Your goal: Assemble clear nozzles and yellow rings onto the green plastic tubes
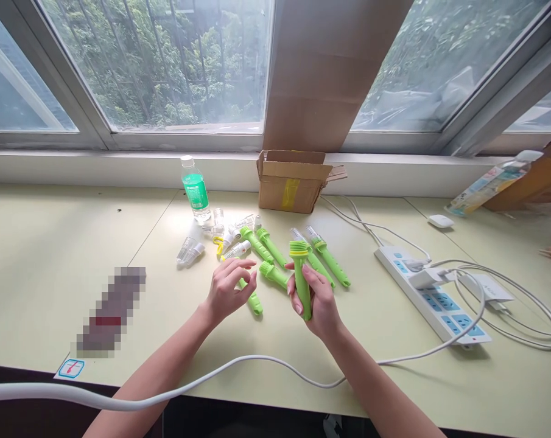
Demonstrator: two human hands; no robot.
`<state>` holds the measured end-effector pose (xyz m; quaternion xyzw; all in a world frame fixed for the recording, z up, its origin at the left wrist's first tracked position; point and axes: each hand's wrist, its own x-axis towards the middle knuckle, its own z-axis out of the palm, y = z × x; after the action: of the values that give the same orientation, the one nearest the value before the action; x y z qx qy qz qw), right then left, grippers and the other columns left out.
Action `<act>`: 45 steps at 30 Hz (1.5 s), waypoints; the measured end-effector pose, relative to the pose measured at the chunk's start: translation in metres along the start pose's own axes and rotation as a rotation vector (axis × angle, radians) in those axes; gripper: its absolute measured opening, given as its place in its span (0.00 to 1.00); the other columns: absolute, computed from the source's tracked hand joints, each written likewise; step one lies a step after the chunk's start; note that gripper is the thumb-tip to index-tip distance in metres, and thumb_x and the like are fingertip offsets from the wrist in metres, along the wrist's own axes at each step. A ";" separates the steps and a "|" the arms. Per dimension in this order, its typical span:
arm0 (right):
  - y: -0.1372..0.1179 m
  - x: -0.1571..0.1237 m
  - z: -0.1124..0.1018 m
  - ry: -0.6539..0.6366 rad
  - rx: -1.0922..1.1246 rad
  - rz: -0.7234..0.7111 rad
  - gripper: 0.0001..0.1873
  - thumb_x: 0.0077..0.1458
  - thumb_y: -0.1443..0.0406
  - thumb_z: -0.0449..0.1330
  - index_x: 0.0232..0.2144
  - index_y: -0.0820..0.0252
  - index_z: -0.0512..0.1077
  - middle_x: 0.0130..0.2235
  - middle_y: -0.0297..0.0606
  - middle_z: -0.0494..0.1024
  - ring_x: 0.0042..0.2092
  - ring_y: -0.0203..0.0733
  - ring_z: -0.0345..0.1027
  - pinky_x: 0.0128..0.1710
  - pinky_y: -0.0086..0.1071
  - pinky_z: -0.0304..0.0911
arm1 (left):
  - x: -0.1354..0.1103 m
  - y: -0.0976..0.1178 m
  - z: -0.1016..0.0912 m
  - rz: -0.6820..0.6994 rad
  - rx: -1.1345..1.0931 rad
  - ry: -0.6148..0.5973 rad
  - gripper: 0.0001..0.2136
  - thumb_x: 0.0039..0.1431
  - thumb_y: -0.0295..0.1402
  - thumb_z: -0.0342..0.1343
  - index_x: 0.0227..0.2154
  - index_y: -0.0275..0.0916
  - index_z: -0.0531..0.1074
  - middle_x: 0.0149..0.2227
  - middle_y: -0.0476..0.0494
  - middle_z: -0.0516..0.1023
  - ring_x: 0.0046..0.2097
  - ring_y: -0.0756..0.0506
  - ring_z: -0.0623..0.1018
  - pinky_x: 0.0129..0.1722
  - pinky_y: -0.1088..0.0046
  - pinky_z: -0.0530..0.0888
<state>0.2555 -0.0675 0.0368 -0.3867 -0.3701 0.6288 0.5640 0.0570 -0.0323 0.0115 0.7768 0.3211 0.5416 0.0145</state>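
Observation:
My right hand (pixel 318 298) is closed around a green plastic handle (pixel 305 292) with a ribbed, threaded top and a yellow ring under it. The handle stands nearly upright, threaded end up. My left hand (pixel 232 285) hovers left of it, fingers loosely bent and apart, with nothing visible in them. Partly behind that hand lies another green handle (pixel 256 302). Several more lie beyond my hands, among them a loose handle (pixel 271 274) and one with a clear cap (pixel 332 263). Clear plastic caps (pixel 189 250) and a small yellow piece (pixel 218 244) lie to the left.
A water bottle (pixel 196 193) and an open cardboard box (pixel 296 185) stand by the window sill. On the right lie a power strip (pixel 433 295) and coiled white cables. A white cable (pixel 238 360) crosses in front of my forearms. A blurred-out object (pixel 111 313) lies left.

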 end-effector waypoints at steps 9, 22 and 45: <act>0.001 -0.001 0.003 -0.028 -0.004 0.013 0.18 0.60 0.53 0.57 0.41 0.61 0.70 0.22 0.32 0.73 0.13 0.30 0.56 0.11 0.25 0.48 | 0.000 -0.004 0.003 -0.166 0.209 -0.214 0.51 0.50 0.50 0.63 0.67 0.42 0.35 0.69 0.23 0.40 0.70 0.28 0.45 0.62 0.40 0.55; 0.003 -0.001 0.003 -0.045 -0.026 0.040 0.18 0.59 0.52 0.57 0.41 0.61 0.71 0.22 0.33 0.74 0.12 0.29 0.55 0.11 0.25 0.48 | -0.002 -0.020 0.003 -0.382 0.454 -0.243 0.31 0.62 0.45 0.52 0.64 0.40 0.53 0.61 0.27 0.63 0.62 0.31 0.63 0.57 0.43 0.62; 0.003 -0.002 0.004 -0.066 -0.025 0.046 0.17 0.60 0.54 0.56 0.40 0.62 0.71 0.22 0.32 0.73 0.13 0.29 0.56 0.12 0.25 0.48 | -0.016 -0.037 0.008 -0.416 0.548 -0.370 0.16 0.62 0.48 0.49 0.44 0.46 0.74 0.51 0.34 0.72 0.52 0.34 0.71 0.52 0.40 0.63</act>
<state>0.2511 -0.0694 0.0355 -0.3810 -0.3874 0.6493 0.5321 0.0428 -0.0082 -0.0186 0.7546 0.5965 0.2722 -0.0262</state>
